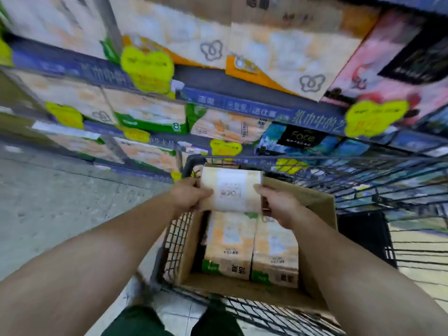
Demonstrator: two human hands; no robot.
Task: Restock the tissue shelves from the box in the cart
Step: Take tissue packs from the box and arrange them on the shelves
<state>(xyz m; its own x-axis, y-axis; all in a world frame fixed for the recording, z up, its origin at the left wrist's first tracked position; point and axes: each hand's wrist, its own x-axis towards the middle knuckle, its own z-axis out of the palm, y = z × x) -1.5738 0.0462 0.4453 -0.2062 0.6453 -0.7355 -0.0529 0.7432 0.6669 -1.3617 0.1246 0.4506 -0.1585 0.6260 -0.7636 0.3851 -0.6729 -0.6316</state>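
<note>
Both hands up over the cart now: the left hand (188, 194) grips the left edge of a tissue pack (231, 190), the right hand (278, 204) holds its right edge, and the pack sits lifted above the open cardboard box (322, 202). Down inside the box, two more packs (252, 248) lie side by side, touching. The box rests in the wire cart (174, 241), which stands close against the tissue shelves (242, 103). The shelves are loaded with packs, yellow-green price tags (146, 69) hanging off the blue rails. The view is blurred.
</note>
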